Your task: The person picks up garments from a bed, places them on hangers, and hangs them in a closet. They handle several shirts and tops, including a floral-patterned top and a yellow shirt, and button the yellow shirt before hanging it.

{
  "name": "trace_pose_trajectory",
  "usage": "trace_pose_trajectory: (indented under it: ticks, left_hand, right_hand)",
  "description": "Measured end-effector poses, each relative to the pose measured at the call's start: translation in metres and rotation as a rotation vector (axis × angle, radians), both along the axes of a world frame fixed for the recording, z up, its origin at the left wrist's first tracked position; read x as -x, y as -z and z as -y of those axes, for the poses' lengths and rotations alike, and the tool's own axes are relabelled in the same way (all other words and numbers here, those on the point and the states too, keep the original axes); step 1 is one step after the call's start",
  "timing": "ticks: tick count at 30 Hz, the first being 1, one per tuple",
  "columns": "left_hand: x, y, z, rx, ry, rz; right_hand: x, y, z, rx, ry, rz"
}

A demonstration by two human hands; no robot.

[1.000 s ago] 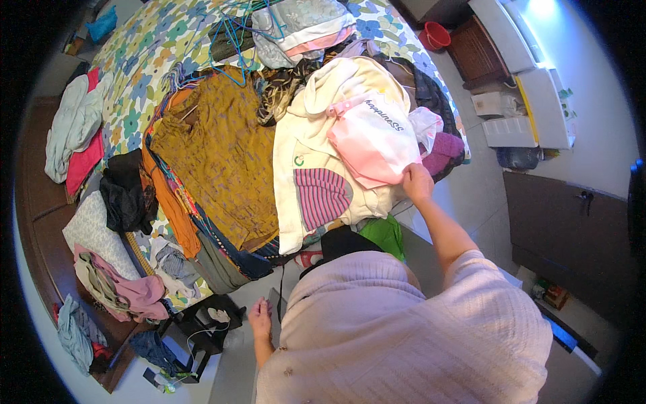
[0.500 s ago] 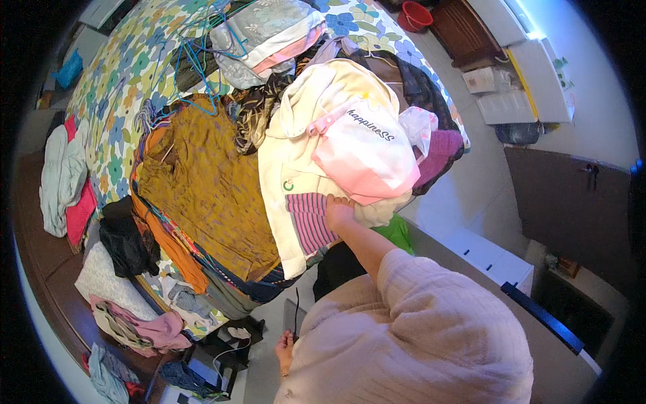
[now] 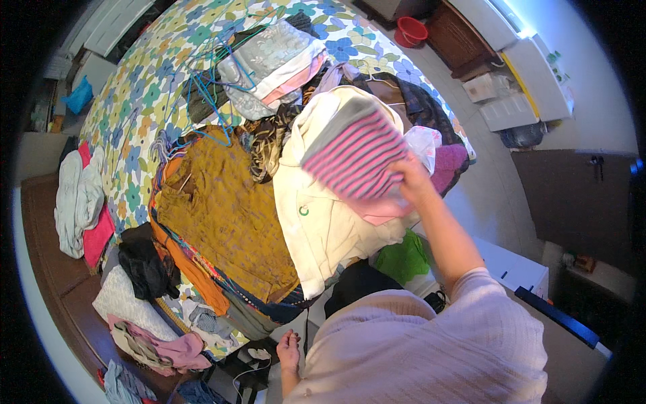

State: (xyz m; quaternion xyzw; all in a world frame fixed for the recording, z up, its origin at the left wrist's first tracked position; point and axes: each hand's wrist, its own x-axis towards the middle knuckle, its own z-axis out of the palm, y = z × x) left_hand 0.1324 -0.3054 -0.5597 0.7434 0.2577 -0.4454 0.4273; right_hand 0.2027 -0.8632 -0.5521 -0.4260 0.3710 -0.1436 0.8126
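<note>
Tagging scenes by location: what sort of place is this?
Most likely a home bedroom: a bed with a floral bedsheet, heaped clothes such as a mustard garment, and blue hangers. The right hand lifts a pink striped cloth.

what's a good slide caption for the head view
Right hand lifts a pink striped garment over the clothes-heaped floral bed.
</note>
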Motion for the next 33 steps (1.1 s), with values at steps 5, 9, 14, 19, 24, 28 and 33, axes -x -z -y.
trace_pose_trajectory:
  ticks: [5, 9, 14, 19, 24, 28, 33]
  left_hand:
    - [-0.010, -0.002, 0.008, -0.021, 0.041, 0.000]
    - [-0.009, -0.010, 0.008, -0.090, 0.091, -0.006]
    - [-0.001, -0.014, 0.002, -0.128, 0.157, -0.008]
    - [-0.067, -0.045, 0.049, -0.165, 0.595, 0.417]
    - [-0.162, -0.099, 0.135, -0.060, 0.433, 0.744]
    - [-0.214, -0.190, 0.190, 0.340, 0.167, 0.871]
    - [-0.197, -0.303, 0.189, 1.200, -0.286, 0.912]
  right_hand:
    - [0.017, 0.048, 0.065, -0.139, 0.367, 0.175]
    - [0.048, 0.123, 0.081, -0.111, 0.413, -0.431]
    - [0.059, 0.108, 0.064, 0.037, 0.390, -0.745]
    - [0.101, 0.133, 0.066, 1.034, 0.302, -0.990]
    - [0.045, 0.047, 0.002, 1.094, -0.212, -0.624]
    - [0.008, 0.044, -0.052, 1.091, -0.603, -0.429]
    - [-0.011, 0.048, -0.087, 1.031, -0.872, -0.351]
